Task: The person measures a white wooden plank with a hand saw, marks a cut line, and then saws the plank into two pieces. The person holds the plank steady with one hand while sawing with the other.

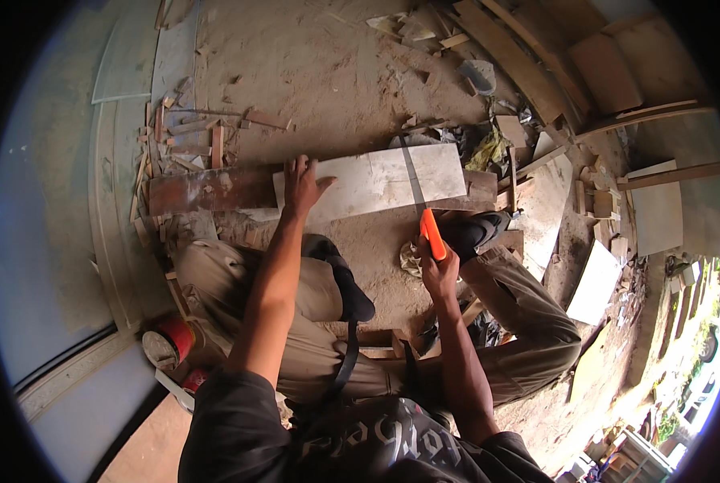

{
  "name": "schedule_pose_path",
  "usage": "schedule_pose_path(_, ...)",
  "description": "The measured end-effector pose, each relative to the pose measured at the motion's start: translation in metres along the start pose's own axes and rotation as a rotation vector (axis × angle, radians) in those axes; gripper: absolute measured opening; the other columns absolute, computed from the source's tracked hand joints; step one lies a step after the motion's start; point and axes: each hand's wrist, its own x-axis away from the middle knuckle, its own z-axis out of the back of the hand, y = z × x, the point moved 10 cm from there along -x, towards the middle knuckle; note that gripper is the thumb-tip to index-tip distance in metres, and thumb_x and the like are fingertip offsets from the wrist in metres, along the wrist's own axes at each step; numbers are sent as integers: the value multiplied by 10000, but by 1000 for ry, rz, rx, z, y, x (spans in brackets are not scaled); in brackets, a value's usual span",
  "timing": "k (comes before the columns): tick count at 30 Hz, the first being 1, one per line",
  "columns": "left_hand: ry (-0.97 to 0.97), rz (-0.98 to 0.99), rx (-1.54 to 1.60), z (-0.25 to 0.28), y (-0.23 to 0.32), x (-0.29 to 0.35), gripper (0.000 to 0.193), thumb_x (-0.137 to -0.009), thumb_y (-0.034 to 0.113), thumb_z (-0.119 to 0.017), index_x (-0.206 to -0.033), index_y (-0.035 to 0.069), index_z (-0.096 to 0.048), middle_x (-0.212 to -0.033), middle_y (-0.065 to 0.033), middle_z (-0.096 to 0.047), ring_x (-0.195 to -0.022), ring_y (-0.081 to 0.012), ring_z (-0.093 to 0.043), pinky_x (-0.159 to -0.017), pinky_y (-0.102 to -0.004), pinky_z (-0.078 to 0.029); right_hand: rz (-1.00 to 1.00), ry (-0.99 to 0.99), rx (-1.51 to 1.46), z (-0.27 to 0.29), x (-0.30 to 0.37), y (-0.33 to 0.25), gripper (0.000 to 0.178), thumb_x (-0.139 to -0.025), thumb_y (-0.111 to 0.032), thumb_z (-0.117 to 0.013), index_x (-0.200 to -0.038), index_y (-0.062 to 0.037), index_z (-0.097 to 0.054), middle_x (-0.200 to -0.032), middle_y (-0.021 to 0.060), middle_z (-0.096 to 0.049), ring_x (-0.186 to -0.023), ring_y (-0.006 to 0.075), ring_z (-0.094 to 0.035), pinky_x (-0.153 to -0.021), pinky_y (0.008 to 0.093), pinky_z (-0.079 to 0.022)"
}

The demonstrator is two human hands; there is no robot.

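Note:
A long white board (376,183) lies across a brown wooden plank (215,191) in front of me. My left hand (301,187) holds the white board near its left end, fingers over the far edge and thumb apart on its face. My right hand (440,272) is closed round the orange handle of a handsaw (432,233). The saw's narrow dark blade slants up and away across the white board near its right end. How deep the blade sits in the board I cannot tell. My shod right foot is just right of the handle, against the plank.
Wood offcuts (218,145) lie scattered at the plank's left. Rubble, boards and a dark crumpled heap (489,149) fill the right side. A red can (169,341) stands by my left knee, beside a pale panel wall (54,241). Another white panel (596,282) leans at right.

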Motion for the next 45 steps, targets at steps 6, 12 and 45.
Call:
schedule_pose_path(6, 103, 165, -94, 8, 12, 34, 661, -773, 551, -743, -1137, 25, -575, -1178, -164, -525, -1164, -357, -486, -997, -532, -374, -2, 17, -67, 4, 8, 14, 311, -961, -275, -656, -854, 16, -636, -642, 4, -560, -618, 64, -508, -569, 275, -447)
schedule_pose_path(12, -180, 292, 78, -18, -4, 61, 684, -754, 590, -740, -1100, 22, -579, -1149, -200, -608, -1102, -378, -580, -916, -515, -449, 101, 119, -126, 18, 18, 19, 300, -988, -272, -616, -825, -22, -646, -601, -17, -561, -547, 51, -522, -502, 241, -409)
schedule_pose_path(45, -4, 333, 839, 47, 186, 71, 830, -893, 723, -464, -743, -63, -683, -756, -245, -687, -763, -365, -674, -724, -465, -473, 292, 693, -118, 147, 57, -47, 433, -774, -344, -864, -847, -4, -606, -689, 61, -613, -624, 169, -543, -621, 353, -469)
